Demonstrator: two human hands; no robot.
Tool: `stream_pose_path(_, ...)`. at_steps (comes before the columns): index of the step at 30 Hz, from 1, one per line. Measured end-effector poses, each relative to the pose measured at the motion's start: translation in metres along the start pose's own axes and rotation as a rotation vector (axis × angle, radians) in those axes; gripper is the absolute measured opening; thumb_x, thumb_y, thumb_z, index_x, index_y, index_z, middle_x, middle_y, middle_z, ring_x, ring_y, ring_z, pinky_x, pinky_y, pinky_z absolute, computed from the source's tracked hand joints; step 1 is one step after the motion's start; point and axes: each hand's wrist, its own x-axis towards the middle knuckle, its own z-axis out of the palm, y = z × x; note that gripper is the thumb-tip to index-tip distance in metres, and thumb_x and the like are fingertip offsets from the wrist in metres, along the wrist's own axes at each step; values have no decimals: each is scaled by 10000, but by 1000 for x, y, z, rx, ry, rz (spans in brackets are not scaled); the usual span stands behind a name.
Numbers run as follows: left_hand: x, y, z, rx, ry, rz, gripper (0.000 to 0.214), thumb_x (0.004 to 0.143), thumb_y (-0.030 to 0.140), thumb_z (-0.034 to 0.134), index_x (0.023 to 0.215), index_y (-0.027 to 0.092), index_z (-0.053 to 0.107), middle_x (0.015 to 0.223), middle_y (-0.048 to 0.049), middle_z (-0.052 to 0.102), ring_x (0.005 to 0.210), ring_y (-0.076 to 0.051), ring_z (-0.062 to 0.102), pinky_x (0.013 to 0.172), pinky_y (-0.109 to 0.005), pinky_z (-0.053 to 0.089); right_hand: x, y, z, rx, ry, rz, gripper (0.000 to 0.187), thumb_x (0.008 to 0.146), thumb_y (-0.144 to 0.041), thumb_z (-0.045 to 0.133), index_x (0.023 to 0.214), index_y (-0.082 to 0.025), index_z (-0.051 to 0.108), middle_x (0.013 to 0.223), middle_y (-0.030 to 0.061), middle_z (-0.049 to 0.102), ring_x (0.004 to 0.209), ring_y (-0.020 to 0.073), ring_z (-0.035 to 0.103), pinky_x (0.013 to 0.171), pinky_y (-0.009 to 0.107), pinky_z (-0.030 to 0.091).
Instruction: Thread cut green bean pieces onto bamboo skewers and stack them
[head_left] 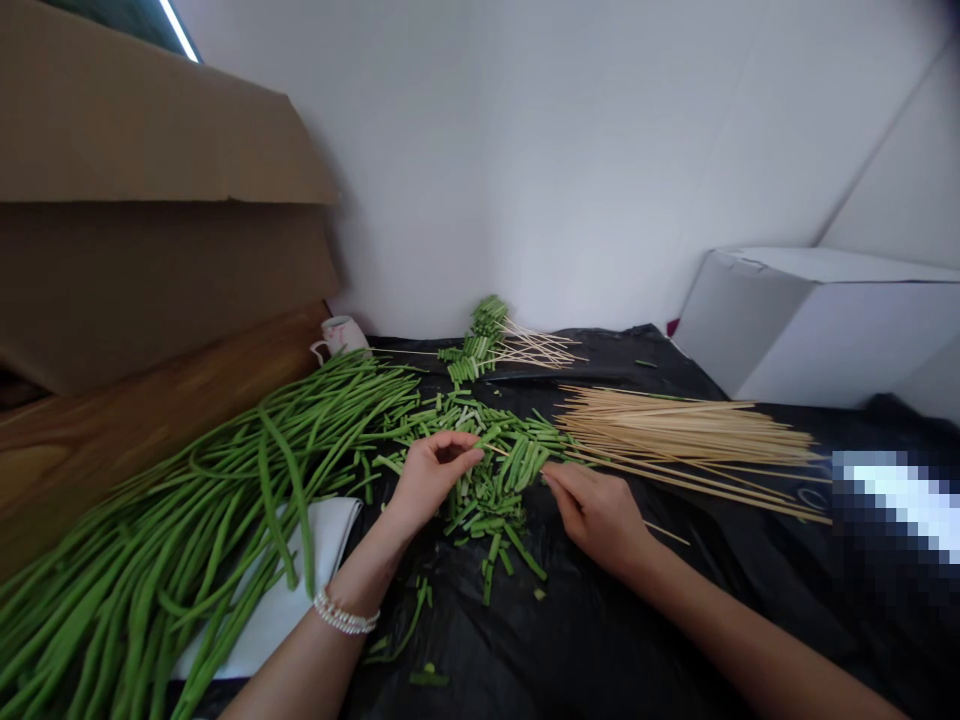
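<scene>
My right hand (600, 505) is closed round a thin wooden skewer (667, 532), whose rear end sticks out past the hand. Several cut green bean pieces (523, 462) are threaded side by side on it, just in front of my fingers. At the skewer's other end my left hand (442, 470) pinches a single bean piece (487, 436) between thumb and fingers. Whether the skewer has entered that piece I cannot tell. Below both hands lies a loose heap of cut bean pieces (480, 520).
Long whole beans (225, 520) cover the left side, partly over a white sheet (322, 540). Bare skewers (690, 430) lie at right. Filled skewers (487, 330) are stacked at the back near a mug (345, 335). A cardboard box (165, 250) and a white box (810, 320) flank the black plastic-covered surface (600, 640).
</scene>
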Motion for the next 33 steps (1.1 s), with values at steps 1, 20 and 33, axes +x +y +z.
stream_pose_path(1,0,0,0,3,-4,4,189,592,231,803,755,167,731,721,-28,709,660,-158,627,663,-261,480,0,0,0,-2,-9,5,228,934,-193,423,1005,-188,640,925,69,704,844,154,661,797,248,489)
stream_pose_path(20,-3,4,2,-240,-74,-156,232,627,276,808,799,152,713,697,-17,712,651,-111,638,642,-208,470,-1,-1,0,7,-16,44,228,939,-205,416,991,-188,637,881,60,692,820,154,652,775,241,466)
stream_pose_path(33,-10,3,7,-336,-259,-362,208,603,236,822,744,141,701,703,-5,679,647,-89,606,664,-201,449,-2,-7,3,63,-37,-16,239,941,-178,397,988,-173,631,845,63,686,784,151,650,729,239,472)
